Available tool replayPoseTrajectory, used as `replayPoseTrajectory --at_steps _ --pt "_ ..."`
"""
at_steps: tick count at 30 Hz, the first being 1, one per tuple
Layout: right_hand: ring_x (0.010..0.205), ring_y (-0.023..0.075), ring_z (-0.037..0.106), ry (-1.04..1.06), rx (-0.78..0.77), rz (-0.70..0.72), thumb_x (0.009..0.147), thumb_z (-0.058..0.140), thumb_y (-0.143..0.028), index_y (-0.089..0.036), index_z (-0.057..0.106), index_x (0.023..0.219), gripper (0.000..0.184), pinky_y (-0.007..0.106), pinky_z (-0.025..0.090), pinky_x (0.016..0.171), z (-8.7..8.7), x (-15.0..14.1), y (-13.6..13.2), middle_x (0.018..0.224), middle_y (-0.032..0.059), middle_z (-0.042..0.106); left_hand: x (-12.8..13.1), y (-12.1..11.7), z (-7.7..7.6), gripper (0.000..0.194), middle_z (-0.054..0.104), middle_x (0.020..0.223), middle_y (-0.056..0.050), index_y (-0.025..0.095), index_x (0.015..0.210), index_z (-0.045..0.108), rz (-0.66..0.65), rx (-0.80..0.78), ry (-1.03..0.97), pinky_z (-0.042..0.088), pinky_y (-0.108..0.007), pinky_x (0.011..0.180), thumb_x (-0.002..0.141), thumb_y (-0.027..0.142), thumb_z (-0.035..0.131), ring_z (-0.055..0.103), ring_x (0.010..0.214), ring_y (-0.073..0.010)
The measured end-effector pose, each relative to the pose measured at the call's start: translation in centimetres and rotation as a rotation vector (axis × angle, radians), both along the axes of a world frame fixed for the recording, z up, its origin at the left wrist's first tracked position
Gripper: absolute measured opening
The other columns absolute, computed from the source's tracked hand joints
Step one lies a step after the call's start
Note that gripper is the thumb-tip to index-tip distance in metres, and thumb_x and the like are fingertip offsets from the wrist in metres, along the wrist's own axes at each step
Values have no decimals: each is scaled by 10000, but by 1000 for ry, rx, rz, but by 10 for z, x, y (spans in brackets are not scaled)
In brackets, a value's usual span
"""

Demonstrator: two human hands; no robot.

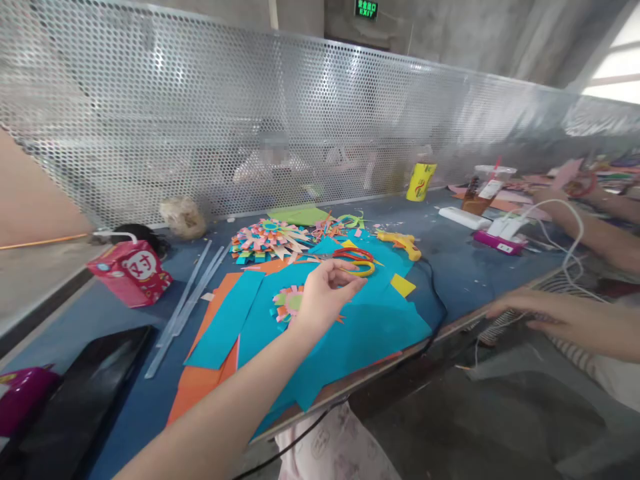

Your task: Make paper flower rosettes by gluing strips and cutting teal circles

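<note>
My left hand (327,293) reaches over the sheets of blue paper (380,327), fingers curled loosely, with a gap between thumb and forefinger. Just past the fingertips lie scissors (364,269) with red and yellow handles; whether the fingers touch them cannot be told. Partly behind my wrist sits a small fringed paper flower (289,303) with a green centre. Beyond it, a pile of larger fringed paper flowers (270,237) rests on the table. A yellow glue gun (403,244) lies to the right of the scissors. My right hand is out of view.
Left are a red drink carton (131,272), clear glue sticks (187,293) and a black phone (83,393). A perforated metal screen (225,120) borders the back. Rightward stand a yellow cup (421,182), drink cup (483,190) and power strip (500,241). Another person's hand (525,308) is near the table edge.
</note>
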State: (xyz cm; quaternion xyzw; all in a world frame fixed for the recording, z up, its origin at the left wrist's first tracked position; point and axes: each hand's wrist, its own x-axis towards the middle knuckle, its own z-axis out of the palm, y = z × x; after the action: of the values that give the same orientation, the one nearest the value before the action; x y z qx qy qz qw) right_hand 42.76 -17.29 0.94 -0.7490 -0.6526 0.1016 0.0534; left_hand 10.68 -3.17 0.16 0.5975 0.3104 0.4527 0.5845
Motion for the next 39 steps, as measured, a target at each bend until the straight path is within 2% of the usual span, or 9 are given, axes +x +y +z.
replayPoseTrajectory --at_steps 3,5,7,10,14,21,28,34,39 --pt "549 228 626 137 -331 -114 787 358 -443 -231 588 592 368 346 491 565 5 -5 0 562 80 640 0 1 -2 250 627 616 6 147 760 552 -7 -7 -6 455 -226 576 587 208 721 591 591 -113" --pt "507 219 602 90 -261 -97 789 366 -402 -225 536 509 372 355 481 570 3 -4 0 520 89 614 0 1 -4 241 624 619 6 150 758 552 -11 3 13 454 -226 574 593 211 717 589 593 -112" --pt "648 223 634 102 -118 -6 733 462 -297 -240 639 756 188 348 493 641 1 -6 -2 733 103 675 0 2 -5 231 617 628 4 154 763 558 -23 31 56 452 -230 576 604 222 711 588 600 -115" --pt "876 235 630 196 -61 45 698 547 -237 -335 459 1250 567 337 510 708 6 -24 -3 1031 98 649 1 -1 -7 204 630 683 -16 162 800 580 -59 114 144 456 -247 602 648 252 682 604 661 -137" --pt "886 191 635 400 -10 94 838 436 -285 -305 581 1104 303 270 502 764 25 -67 3 985 64 668 3 -13 -4 281 671 889 -72 173 951 600 -204 227 223 474 -285 697 687 249 658 626 837 -183" --pt "864 148 621 531 92 313 830 514 -334 -267 619 952 174 245 504 761 45 -125 37 957 12 656 2 -30 -2 506 619 1099 -147 148 1082 572 -576 -6 195 478 -382 840 602 188 726 588 1012 -261" --pt "699 95 617 769 296 489 838 502 -260 -225 617 841 120 203 512 645 58 -167 80 771 -16 656 -4 -17 -7 609 580 1160 -142 199 1098 555 -429 -110 70 466 -431 848 533 206 781 555 1063 -293" --pt "675 100 623 958 343 577 827 514 -218 -199 611 831 99 216 520 622 59 -193 126 755 -6 652 -11 -8 7 242 690 863 -132 94 836 657 -301 -405 -245 501 -372 784 651 243 703 653 858 -245" --pt "740 132 641 1236 325 728 816 536 -198 -202 620 850 91 279 541 680 42 -207 160 819 18 670 -21 14 18 138 681 725 -79 82 790 654 -15 -429 -586 497 -275 756 755 63 522 652 687 -133"
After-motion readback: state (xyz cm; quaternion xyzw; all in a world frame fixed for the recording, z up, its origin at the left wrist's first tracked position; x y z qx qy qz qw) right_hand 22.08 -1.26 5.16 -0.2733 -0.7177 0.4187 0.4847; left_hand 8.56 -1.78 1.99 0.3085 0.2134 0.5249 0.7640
